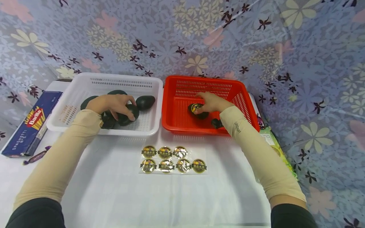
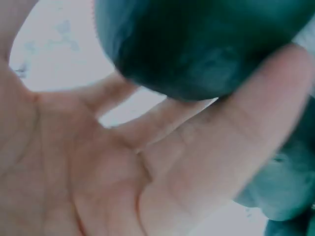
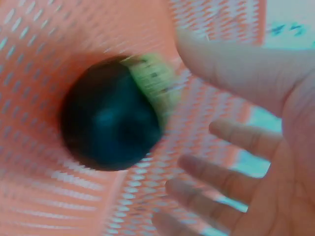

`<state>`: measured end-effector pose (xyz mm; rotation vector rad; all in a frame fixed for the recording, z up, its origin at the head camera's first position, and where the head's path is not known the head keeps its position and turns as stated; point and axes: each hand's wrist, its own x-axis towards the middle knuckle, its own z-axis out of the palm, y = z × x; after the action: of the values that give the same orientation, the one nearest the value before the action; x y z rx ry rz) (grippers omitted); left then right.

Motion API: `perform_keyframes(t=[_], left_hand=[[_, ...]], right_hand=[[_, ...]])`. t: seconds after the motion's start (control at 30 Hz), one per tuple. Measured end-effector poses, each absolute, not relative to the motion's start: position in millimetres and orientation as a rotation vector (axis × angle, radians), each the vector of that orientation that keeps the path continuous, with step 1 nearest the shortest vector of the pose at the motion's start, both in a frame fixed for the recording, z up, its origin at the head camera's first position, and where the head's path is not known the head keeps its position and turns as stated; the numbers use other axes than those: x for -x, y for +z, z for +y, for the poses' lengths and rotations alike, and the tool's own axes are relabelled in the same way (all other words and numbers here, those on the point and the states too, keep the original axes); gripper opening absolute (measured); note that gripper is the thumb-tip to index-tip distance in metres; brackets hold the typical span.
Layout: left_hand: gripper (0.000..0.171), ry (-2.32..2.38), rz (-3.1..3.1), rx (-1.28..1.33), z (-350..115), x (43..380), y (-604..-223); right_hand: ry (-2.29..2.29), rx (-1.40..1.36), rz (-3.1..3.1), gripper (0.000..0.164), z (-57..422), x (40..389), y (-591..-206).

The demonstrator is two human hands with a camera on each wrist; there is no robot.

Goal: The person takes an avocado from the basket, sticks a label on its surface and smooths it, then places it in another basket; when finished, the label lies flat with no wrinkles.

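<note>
My left hand (image 1: 109, 104) reaches into the white basket (image 1: 156, 123) and grips a dark green avocado (image 2: 197, 54), fingers and thumb curled round it. Several more avocados (image 1: 145, 102) lie about that hand, some partly covered by it. Inside the red basket (image 1: 178, 126), an avocado (image 3: 108, 118) bears a round black-and-gold sticker (image 3: 156, 81). Above it is my right hand (image 1: 212, 103), its fingers spread apart; in the right wrist view a gap shows between them and the avocado. Another small dark shape (image 1: 215, 123) is partly hidden by the right sleeve.
On the white table before the baskets lies a clear sheet with several round stickers (image 1: 199, 166). A blue spaghetti box (image 1: 31, 123) and a wrapped candy (image 1: 37, 156) are at the left. Beyond the right arm is a green packet (image 1: 269, 136). Flowered cloth hangs behind.
</note>
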<state>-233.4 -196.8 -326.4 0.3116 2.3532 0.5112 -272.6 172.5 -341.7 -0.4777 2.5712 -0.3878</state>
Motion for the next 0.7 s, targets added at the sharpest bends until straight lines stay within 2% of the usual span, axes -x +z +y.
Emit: perform_keyframes(t=[0.17,0.33,0.5,0.6,0.7], left_hand=[[0.073,0.726,2.405,-0.402,-193.3,214.8,-315.4],[0.059,0.938,2.407,-0.545,-187.0,186.8,-320.6],[0.051,1.030,2.280,-0.748,-171.7,154.1,-327.7],[0.054,1.067,2.137,-0.855,-156.5,136.3,-334.6],[0.058,1.087,2.055,-0.895,-139.0,121.9,-346.8]], right_hand=[[-0.297,0.581,2.731,0.072,174.6,241.3,-318.5],[-0.359,0.887,2.819,0.054,174.4,195.4,-310.4],[-0.484,1.110,2.783,0.028,171.9,149.5,-320.2],[-0.515,1.172,2.724,0.019,171.4,126.4,-331.8],[-0.531,1.138,2.649,0.019,172.7,111.2,-348.8]])
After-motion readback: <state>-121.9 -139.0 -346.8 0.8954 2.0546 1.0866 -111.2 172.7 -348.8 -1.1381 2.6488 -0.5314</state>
